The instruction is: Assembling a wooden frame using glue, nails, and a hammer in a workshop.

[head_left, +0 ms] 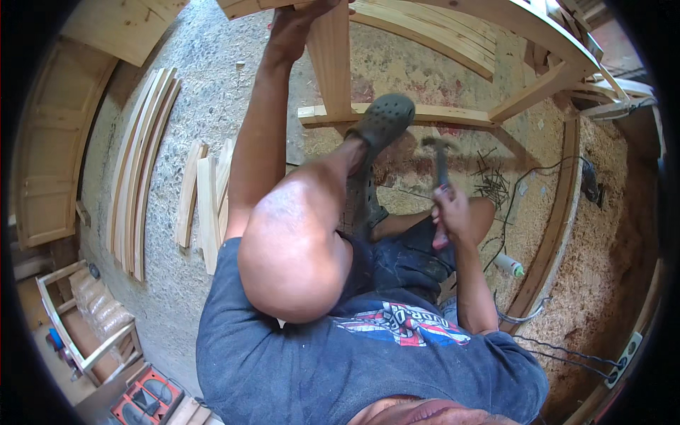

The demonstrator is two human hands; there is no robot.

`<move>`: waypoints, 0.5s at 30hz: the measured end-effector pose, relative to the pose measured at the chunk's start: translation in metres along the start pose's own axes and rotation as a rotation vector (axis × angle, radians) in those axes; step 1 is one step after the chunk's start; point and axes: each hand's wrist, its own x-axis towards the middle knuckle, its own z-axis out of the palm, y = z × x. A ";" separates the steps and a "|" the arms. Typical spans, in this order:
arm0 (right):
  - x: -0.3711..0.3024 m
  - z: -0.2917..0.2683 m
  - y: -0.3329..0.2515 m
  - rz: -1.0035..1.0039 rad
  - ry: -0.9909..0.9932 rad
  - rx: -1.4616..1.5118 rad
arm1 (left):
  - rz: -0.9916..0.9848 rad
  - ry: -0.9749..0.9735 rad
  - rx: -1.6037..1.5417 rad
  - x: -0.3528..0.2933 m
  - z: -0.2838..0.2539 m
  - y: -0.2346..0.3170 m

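My right hand (452,211) is wrapped round the red handle of a claw hammer (442,170), held over my bent leg with its dark head pointing away from me. Stretched far forward, my left hand (296,30) grips the top of a pale wooden frame (329,67) beside an upright board; some of its fingers are hidden by the wood. My foot in a grey-green clog (384,122) rests against the frame's lower rail (439,115). On the floor to the right of the hammer lies a scattered pile of nails (491,177).
A white bottle (507,264) lies to the right near a black cable (504,221). Long curved slats (142,177) and shorter boards (207,202) lie on the left. A wooden panel door (53,142) stands at far left. A power strip (625,360) sits at lower right, near sawdust.
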 end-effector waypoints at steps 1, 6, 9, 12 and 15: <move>0.003 -0.010 -0.019 0.003 0.005 -0.010 | -0.003 0.005 -0.010 -0.005 0.006 -0.008; 0.029 0.006 -0.099 -0.357 0.048 0.298 | -0.082 -0.066 -0.055 -0.013 0.001 -0.025; 0.044 0.047 -0.116 -0.393 0.065 0.461 | -0.085 -0.050 -0.101 -0.020 0.011 -0.014; 0.009 0.118 -0.145 -0.415 -0.054 0.261 | -0.042 -0.042 -0.120 -0.020 0.012 -0.011; 0.013 0.118 -0.160 -0.382 -0.266 0.172 | -0.002 -0.038 -0.070 -0.017 0.007 -0.009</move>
